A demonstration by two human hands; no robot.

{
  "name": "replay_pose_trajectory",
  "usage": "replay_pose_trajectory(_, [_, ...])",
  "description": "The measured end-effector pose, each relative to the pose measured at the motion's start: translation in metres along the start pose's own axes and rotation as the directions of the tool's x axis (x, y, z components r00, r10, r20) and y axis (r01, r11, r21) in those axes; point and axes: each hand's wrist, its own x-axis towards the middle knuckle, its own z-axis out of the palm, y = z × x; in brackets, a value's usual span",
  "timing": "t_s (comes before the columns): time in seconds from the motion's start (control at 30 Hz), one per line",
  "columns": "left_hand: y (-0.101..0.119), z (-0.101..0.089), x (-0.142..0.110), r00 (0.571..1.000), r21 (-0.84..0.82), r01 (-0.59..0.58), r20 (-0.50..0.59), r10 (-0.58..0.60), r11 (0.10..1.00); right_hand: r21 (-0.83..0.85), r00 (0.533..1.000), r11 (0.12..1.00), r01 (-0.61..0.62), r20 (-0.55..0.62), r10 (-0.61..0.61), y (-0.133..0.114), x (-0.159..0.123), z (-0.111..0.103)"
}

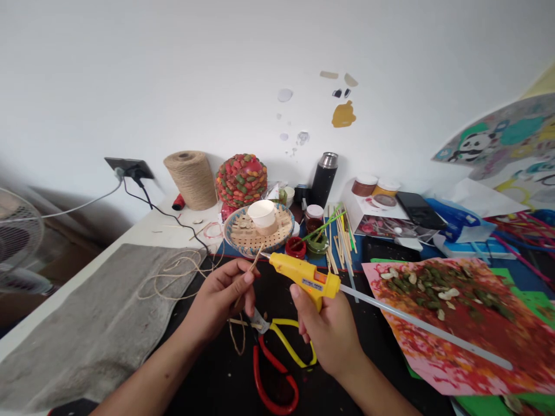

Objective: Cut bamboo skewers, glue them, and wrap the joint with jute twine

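Note:
My left hand (232, 289) pinches a piece of tan jute twine (256, 258) between thumb and fingers, its end pointing up. My right hand (332, 326) is wrapped round the handle of a yellow hot glue gun (299, 271). Its nozzle points left, close to the twine's end; whether they touch I cannot tell. A long translucent glue stick (425, 323) juts out of the gun's rear. Below my hands, scissors (284, 341) with one red and one yellow handle lie on the black mat (212, 370). Loose twine loops (173, 277) lie left of my left hand.
A woven basket (234, 231) holding a paper cup (262, 215) stands ahead. Behind are a twine spool (191, 182), a pebbled round jar (241, 180) and a black flask (324, 180). Paint jars (318, 245) and wooden sticks (342, 242) sit centre-right; painted paper (468, 335) lies right.

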Motion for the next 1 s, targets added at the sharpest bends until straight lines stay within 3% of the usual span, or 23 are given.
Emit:
replay_pose_trajectory(0.77, [0.0019,0.0009,0.0002,0.999,-0.023,0.017,0.04,-0.016,1.0,0.044,0.999,0.999,-0.006,0.038,0.004,0.0029,0.0008,0.0004])
replay_pose_trajectory(1.0, [0.0018,-0.0022,-0.0007,0.994,-0.111,0.092,0.073,-0.084,0.99,0.048,0.999,0.998,-0.027,0.049,0.024,0.0039,0.0004,0.0009])
